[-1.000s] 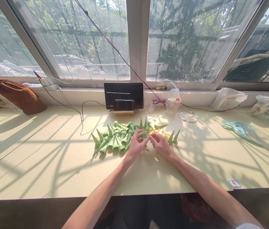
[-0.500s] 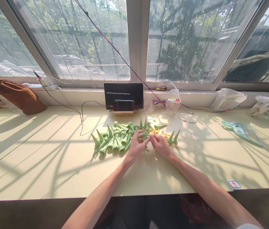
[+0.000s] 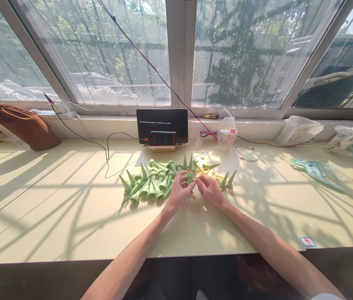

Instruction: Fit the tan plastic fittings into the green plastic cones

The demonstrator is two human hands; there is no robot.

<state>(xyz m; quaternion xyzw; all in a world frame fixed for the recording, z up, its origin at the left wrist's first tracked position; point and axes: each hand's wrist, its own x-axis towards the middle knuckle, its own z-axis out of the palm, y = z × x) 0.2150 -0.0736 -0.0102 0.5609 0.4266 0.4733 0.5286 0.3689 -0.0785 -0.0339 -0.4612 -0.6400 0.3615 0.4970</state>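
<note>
A heap of green plastic cones point(image 3: 149, 182) lies on the pale yellow table point(image 3: 54, 208), with two more cones point(image 3: 228, 179) standing to the right. Small yellow bits point(image 3: 209, 171) are scattered among them. My left hand point(image 3: 178, 193) is closed around one green cone point(image 3: 190, 180), held roughly upright. My right hand point(image 3: 210, 189) is right beside it, fingers pinched together at the cone's top; what they pinch is too small to make out.
A dark tablet point(image 3: 162, 123) with a phone point(image 3: 161, 138) in front stands at the back, cables running from it. A plastic bag with a cup point(image 3: 227, 132), a wire coil point(image 3: 246, 153), white bags point(image 3: 298, 129), turquoise clips point(image 3: 318, 171) and a brown pouch point(image 3: 24, 125) sit around.
Both hands stay together at the cone; the fingers shift only slightly and the right hand edges a little toward the left.
</note>
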